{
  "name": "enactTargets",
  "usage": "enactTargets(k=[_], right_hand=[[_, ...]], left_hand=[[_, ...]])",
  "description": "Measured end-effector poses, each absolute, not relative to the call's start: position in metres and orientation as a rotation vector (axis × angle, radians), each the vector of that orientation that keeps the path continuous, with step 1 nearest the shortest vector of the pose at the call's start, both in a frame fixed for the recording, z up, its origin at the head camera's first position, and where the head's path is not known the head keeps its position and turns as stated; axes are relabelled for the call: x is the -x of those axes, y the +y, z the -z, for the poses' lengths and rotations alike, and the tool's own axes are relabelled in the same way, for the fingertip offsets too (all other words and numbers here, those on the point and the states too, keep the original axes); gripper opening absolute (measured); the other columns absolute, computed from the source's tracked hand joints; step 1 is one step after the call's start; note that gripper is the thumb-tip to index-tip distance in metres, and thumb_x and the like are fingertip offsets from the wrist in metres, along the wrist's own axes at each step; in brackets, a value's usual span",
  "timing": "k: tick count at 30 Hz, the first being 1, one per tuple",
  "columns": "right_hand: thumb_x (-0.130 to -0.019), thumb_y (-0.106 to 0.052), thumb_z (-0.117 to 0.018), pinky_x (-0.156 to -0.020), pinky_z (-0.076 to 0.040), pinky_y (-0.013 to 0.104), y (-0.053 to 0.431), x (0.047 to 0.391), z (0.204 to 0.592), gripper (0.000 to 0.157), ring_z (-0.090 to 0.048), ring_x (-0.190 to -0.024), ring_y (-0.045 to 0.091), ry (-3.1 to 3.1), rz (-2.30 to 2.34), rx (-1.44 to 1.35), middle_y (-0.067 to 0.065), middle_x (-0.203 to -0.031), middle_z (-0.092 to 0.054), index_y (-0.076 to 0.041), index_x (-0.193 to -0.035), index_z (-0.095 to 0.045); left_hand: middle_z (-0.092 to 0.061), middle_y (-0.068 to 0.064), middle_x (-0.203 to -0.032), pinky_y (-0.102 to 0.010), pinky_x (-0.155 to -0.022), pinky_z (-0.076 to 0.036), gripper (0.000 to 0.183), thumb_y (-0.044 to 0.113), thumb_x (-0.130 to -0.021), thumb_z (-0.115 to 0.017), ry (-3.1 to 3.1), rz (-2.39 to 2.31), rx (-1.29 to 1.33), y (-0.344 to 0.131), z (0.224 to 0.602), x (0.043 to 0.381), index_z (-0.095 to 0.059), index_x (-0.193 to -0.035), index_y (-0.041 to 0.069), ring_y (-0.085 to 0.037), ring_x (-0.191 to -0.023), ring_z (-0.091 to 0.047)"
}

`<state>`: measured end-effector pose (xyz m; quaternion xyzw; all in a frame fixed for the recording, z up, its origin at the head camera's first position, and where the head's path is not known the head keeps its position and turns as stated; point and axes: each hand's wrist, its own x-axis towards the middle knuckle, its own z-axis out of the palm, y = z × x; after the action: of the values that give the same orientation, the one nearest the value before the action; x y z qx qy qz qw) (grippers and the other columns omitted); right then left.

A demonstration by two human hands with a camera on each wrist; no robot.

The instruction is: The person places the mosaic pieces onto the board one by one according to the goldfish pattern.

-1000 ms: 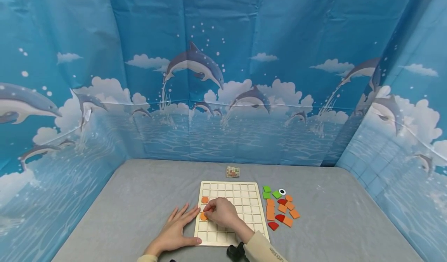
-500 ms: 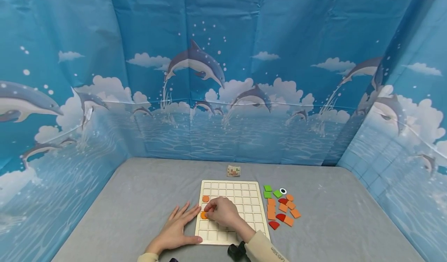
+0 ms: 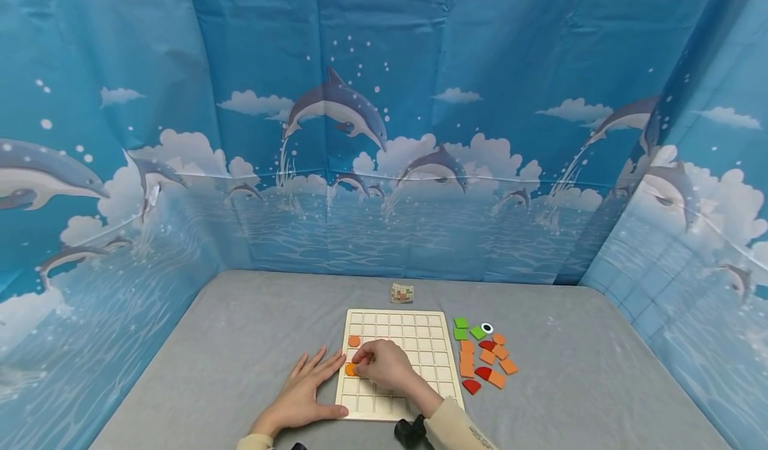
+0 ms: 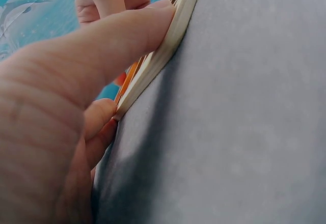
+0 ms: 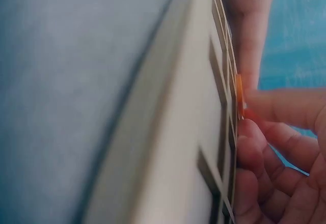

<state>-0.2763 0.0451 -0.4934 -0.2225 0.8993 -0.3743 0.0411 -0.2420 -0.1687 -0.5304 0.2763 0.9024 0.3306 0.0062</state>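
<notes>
A light wooden grid board lies on the grey table. My left hand is spread along its left side, fingers at the left edge and thumb on the near edge. Over the board's left part, my right hand has thumb and index finger on an orange round piece, which seems to sit in a left-column cell. The right wrist view shows that piece edge-on at the thumb tip, the other fingers curled below. Another orange round piece lies farther up that column. My right hand hides several cells.
Right of the board lie several orange squares, green pieces, red quarter-round pieces, an orange disc and a black-and-white ring-patterned disc. A small patterned card lies beyond the board. A dolphin-printed curtain encloses the table.
The head view has shifted very slightly. Both hands keep their places, the right thumb and index finger still at the same orange round piece.
</notes>
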Motion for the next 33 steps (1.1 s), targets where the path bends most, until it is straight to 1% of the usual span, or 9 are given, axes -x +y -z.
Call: enactTargets(k=[9,14,21,24,27,31,33], right_hand=[[-0.087,-0.017,-0.069,-0.059,-0.045,0.024,0.07,0.277,0.486,0.011,-0.052,-0.064,0.008,2.605,1.265,0.833,-0.009,-0.077,-0.059,-0.009,-0.096,-0.072],[-0.089,-0.018,-0.067,-0.056,-0.045,0.025,0.094,0.275,0.479,0.015,-0.051,-0.063,0.009,2.627,1.259,0.854,-0.008,-0.081,-0.06,-0.007,-0.098,-0.071],[-0.089,-0.019,-0.067,-0.056,-0.044,0.026,0.131,0.271,0.468,0.012,-0.051,-0.065,0.013,2.709,1.211,0.814,-0.007,-0.082,-0.061,-0.009,-0.093,-0.072],[-0.09,-0.021,-0.066,-0.055,-0.044,0.027,0.147,0.27,0.465,0.014,-0.051,-0.065,0.015,2.705,1.225,0.752,-0.005,-0.084,-0.061,-0.008,-0.093,-0.071],[-0.09,-0.021,-0.066,-0.053,-0.043,0.027,0.163,0.269,0.464,0.013,-0.051,-0.064,0.016,2.714,1.218,0.681,-0.004,-0.085,-0.061,-0.01,-0.091,-0.07],[-0.087,-0.02,-0.07,-0.052,-0.043,0.028,0.182,0.265,0.461,0.007,-0.05,-0.063,0.015,2.766,1.152,0.619,-0.005,-0.08,-0.059,-0.014,-0.084,-0.068],[-0.085,-0.019,-0.072,-0.051,-0.042,0.028,0.19,0.263,0.459,0.008,-0.05,-0.061,0.015,2.784,1.115,0.594,-0.005,-0.075,-0.058,-0.015,-0.08,-0.067]], left_hand=[[-0.034,0.0,-0.15,-0.054,-0.109,0.0,0.088,0.059,-0.076,-0.069,2.82,-1.03,-0.821,-0.17,0.532,0.243,-0.039,-0.147,0.015,-0.032,-0.141,-0.014],[-0.034,0.0,-0.15,-0.054,-0.109,0.0,0.089,0.06,-0.076,-0.068,2.816,-1.022,-0.809,-0.169,0.532,0.243,-0.039,-0.147,0.015,-0.032,-0.141,-0.015],[-0.033,0.0,-0.151,-0.054,-0.109,0.0,0.09,0.06,-0.075,-0.069,2.81,-1.034,-0.8,-0.168,0.533,0.242,-0.038,-0.147,0.015,-0.032,-0.141,-0.014],[-0.033,0.0,-0.151,-0.054,-0.109,0.0,0.09,0.06,-0.075,-0.069,2.806,-1.043,-0.795,-0.168,0.534,0.242,-0.038,-0.147,0.015,-0.032,-0.141,-0.014],[-0.033,0.0,-0.151,-0.054,-0.109,0.0,0.09,0.06,-0.076,-0.069,2.8,-1.043,-0.794,-0.168,0.534,0.242,-0.038,-0.147,0.016,-0.032,-0.141,-0.014],[-0.033,0.0,-0.151,-0.054,-0.109,0.0,0.09,0.059,-0.076,-0.069,2.793,-1.05,-0.792,-0.168,0.533,0.242,-0.038,-0.147,0.015,-0.033,-0.141,-0.014],[-0.033,-0.001,-0.151,-0.055,-0.109,0.0,0.089,0.058,-0.076,-0.07,2.795,-1.051,-0.79,-0.169,0.533,0.242,-0.038,-0.147,0.014,-0.033,-0.141,-0.014]])
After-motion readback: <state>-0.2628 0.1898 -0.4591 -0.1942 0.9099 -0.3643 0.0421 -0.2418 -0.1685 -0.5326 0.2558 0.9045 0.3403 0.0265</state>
